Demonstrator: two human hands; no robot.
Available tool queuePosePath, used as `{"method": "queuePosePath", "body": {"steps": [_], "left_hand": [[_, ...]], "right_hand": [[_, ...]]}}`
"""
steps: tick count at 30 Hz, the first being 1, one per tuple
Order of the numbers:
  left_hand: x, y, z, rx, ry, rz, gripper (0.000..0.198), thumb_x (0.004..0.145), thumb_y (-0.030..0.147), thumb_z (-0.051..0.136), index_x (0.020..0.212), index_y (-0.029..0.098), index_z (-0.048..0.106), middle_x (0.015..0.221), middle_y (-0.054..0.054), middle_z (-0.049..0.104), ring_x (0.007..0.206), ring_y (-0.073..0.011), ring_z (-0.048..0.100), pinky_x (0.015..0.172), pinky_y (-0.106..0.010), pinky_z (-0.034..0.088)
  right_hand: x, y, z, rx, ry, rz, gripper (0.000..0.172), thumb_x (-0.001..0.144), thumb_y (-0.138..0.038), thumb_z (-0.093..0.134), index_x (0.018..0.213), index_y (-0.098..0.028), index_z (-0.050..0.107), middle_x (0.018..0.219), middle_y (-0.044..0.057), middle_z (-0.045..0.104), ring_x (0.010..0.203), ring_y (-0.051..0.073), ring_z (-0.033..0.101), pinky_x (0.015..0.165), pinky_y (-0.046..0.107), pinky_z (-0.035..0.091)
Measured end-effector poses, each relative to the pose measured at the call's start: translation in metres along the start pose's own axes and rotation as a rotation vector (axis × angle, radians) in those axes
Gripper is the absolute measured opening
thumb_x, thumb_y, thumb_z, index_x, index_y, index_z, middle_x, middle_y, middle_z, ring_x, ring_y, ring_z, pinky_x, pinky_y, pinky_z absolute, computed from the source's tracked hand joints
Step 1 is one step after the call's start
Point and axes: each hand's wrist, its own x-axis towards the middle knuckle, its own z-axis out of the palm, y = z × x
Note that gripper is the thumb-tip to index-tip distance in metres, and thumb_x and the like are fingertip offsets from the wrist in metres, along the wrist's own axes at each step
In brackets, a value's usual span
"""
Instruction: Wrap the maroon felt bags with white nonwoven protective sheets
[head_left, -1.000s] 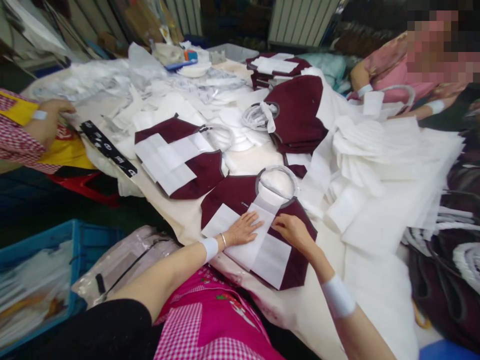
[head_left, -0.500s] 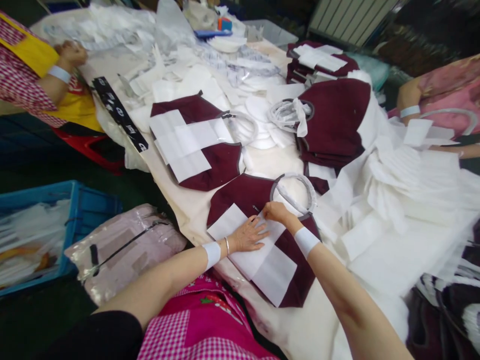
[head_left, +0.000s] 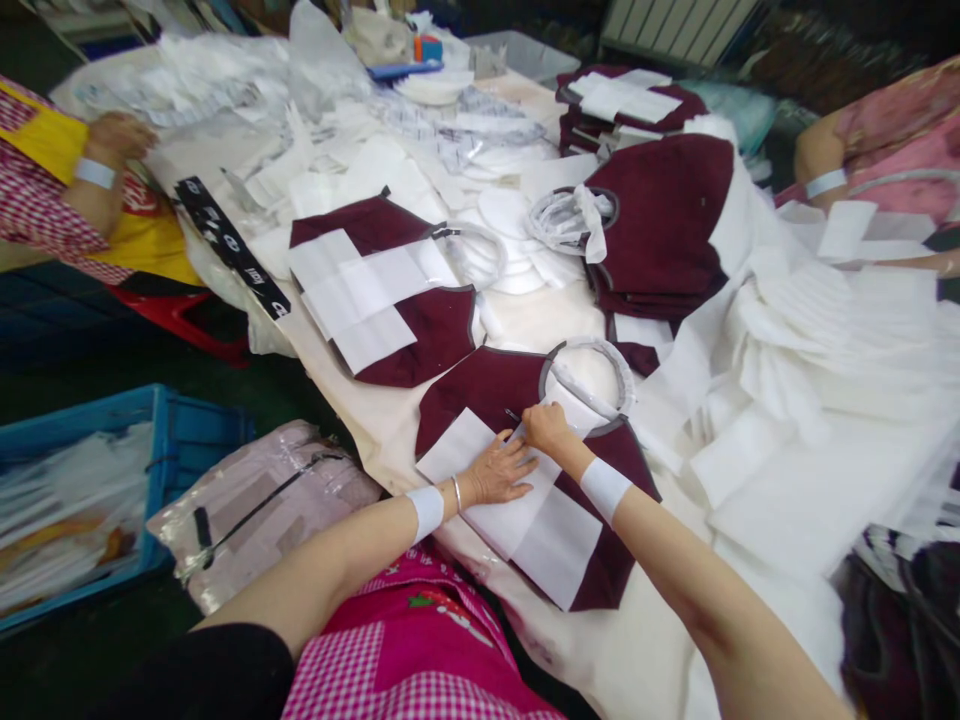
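A maroon fabric bag point(head_left: 480, 385) with dark edging lies flat in front of me, its plastic-wrapped handle point(head_left: 626, 375) looping out at the top. White sheets point(head_left: 555, 545) are laid crosswise over it. My left hand point(head_left: 499, 472) rests flat on these sheets, fingers spread. Close beside its fingertips, my right hand point(head_left: 547, 428) is closed at the sheets' upper edge, near a small dark zip pull point(head_left: 512, 414). What its fingers pinch is hidden. A second maroon bag point(head_left: 442, 335) with crossed white sheets lies just beyond.
Maroon bags are stacked point(head_left: 667, 220) farther back. A heap of white sheets point(head_left: 795, 360) covers the right side. Co-workers' arms show at the left point(head_left: 105, 165) and right point(head_left: 825, 165). A blue crate point(head_left: 157, 440) and a plastic-wrapped pink bundle point(head_left: 262, 500) stand beside the table.
The view has shifted slightly. Both my hands stay almost in place on the bag and sheets, the right one still closed at the upper edge.
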Motion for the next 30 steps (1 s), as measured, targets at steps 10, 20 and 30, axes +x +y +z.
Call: {"method": "queuePosePath", "body": {"steps": [10,20,30], "left_hand": [[0.003,0.001,-0.005,-0.039,-0.013,-0.002,0.047,0.093,0.046,0.048,0.132,0.021,0.054,0.131,-0.013,0.058,0.132,-0.0337,0.043,0.114,-0.058,0.022],[0.0,-0.002,0.01,0.014,0.064,0.019,0.053,0.094,0.049,0.046,0.139,0.022,0.048,0.14,-0.016,0.053,0.138,-0.032,0.04,0.116,-0.058,0.023],[0.001,0.001,0.003,0.011,0.068,0.015,0.052,0.09,0.047,0.053,0.135,0.022,0.052,0.136,-0.016,0.055,0.134,-0.0318,0.043,0.113,-0.056,0.029]], "right_hand": [[-0.008,-0.018,0.008,0.053,0.184,0.15,0.044,0.086,-0.008,0.04,0.127,-0.001,0.053,0.109,0.023,0.066,0.101,0.032,0.06,0.11,0.056,0.02],[-0.001,0.057,-0.012,0.087,0.351,0.338,0.056,0.074,-0.031,0.073,0.121,-0.009,0.052,0.11,0.02,0.065,0.105,0.034,0.056,0.1,0.054,0.031],[-0.06,0.02,0.058,0.15,0.57,-0.165,0.052,0.095,-0.022,0.035,0.147,-0.022,0.037,0.149,0.01,0.048,0.139,0.022,0.038,0.112,0.043,0.031]]}}
